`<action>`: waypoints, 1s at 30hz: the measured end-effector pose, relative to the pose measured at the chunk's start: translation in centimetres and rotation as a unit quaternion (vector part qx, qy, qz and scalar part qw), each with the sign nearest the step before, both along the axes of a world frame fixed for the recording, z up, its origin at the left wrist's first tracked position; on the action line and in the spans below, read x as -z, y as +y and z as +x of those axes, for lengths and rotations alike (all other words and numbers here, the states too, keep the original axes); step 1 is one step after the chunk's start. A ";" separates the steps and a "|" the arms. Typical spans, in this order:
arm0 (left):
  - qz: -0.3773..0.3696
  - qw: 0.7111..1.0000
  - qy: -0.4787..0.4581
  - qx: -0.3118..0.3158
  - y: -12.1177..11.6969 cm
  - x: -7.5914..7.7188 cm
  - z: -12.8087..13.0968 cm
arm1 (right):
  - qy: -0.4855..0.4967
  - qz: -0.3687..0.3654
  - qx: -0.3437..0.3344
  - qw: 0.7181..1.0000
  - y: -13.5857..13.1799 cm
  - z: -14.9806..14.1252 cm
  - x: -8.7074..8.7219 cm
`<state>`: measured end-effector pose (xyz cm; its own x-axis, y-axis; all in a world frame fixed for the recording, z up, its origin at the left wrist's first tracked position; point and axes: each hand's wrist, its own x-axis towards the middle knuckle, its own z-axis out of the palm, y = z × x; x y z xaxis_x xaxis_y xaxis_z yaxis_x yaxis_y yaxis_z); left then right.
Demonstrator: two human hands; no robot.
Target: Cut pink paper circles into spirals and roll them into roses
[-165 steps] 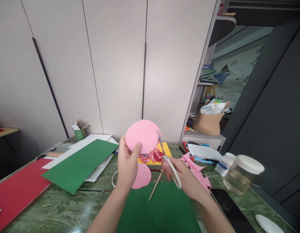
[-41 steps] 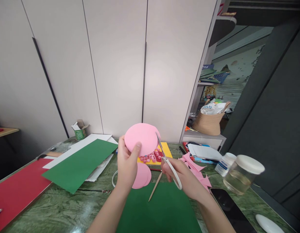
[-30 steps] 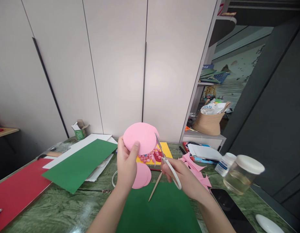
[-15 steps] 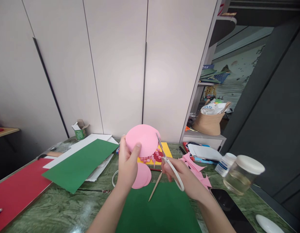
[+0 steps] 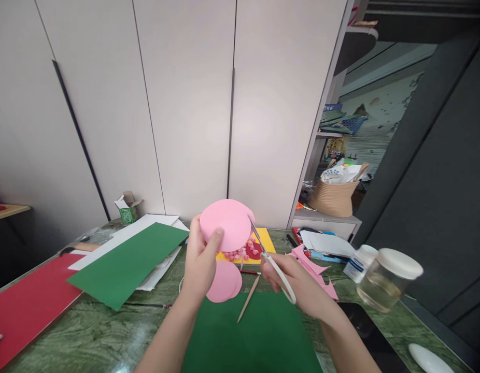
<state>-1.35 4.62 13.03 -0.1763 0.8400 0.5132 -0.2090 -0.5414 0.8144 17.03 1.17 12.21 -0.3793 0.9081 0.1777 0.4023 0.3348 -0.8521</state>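
Our left hand [image 5: 201, 256] pinches the pink disc [image 5: 226, 225] between thumb and fingers, above the table [image 5: 119, 331]. Our right hand [image 5: 290, 274] grips the scissors [image 5: 269, 256], blades at the disc's right edge. More discs [image 5: 223, 282] lie below, near the wooden stick [image 5: 248, 299].

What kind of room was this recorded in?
Probably a home craft room or similar workspace: coloured sheets such as the red paper, pink offcuts, and a woven basket beside tall cabinet doors.
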 end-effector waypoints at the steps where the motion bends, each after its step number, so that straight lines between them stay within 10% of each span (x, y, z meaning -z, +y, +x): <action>1: 0.000 1.000 0.003 -0.001 0.0 0.0 -0.1 | -0.005 -0.002 0.002 1.000 0.0 0.0 0.0; 30: -0.031 0.999 -0.015 -0.008 1.6 0.4 0.0 | -0.062 -0.009 0.029 0.998 -0.2 2.3 -0.7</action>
<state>-1.31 6.18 12.60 -0.2039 0.8668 0.4550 -0.2256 -0.4938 0.8398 19.37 0.94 12.91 -0.3436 0.9319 0.1161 0.5238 0.2928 -0.8000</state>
